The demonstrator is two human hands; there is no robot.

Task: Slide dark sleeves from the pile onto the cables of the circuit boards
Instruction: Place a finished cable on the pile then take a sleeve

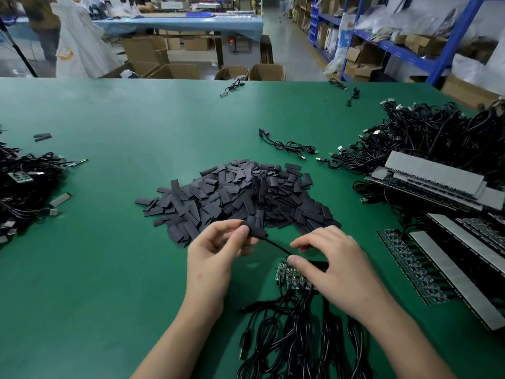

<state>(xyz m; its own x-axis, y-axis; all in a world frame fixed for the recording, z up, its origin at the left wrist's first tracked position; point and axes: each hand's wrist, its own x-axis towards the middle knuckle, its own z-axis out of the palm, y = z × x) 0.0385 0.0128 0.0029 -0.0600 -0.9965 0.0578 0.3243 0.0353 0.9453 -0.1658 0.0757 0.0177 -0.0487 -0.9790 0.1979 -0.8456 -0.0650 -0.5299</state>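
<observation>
A large pile of dark flat sleeves (240, 192) lies in the middle of the green table (109, 269). Just in front of it my left hand (213, 258) pinches one dark sleeve (255, 231) that sits on a thin black cable (277, 246). That cable runs down to the right, where my right hand (330, 263) pinches it between thumb and fingers above a strip of small green circuit boards (292, 277). The strip's black cables (295, 332) trail toward me. My right hand hides part of the strip.
Stacked circuit board panels (451, 242) and a big tangle of USB cables (426, 138) fill the right side. Another heap of cabled boards (24, 187) lies at the left edge. Loose cables (289, 146) lie beyond the pile. Boxes and blue shelving (396, 47) stand behind the table.
</observation>
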